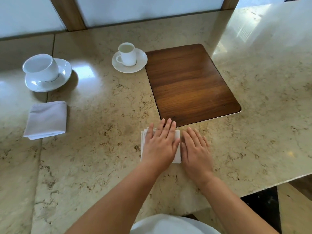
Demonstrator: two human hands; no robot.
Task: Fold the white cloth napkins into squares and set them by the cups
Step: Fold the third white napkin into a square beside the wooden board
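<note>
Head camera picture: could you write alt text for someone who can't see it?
A person's left hand presses flat on a folded white napkin on a marble counter, the right hand flat beside it. Another folded napkin lies left, near a cup and saucer; a second cup and saucer sits by a wooden board.

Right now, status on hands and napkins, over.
Left hand flat on folded napkin. Right hand flat on countertop beside it. Other folded napkin set near wide cup. Nothing in the way.

A café or hotel dining counter: polished marble top (101, 157) (wood inlay (190, 81)), white cups on saucers (130, 65).
</note>
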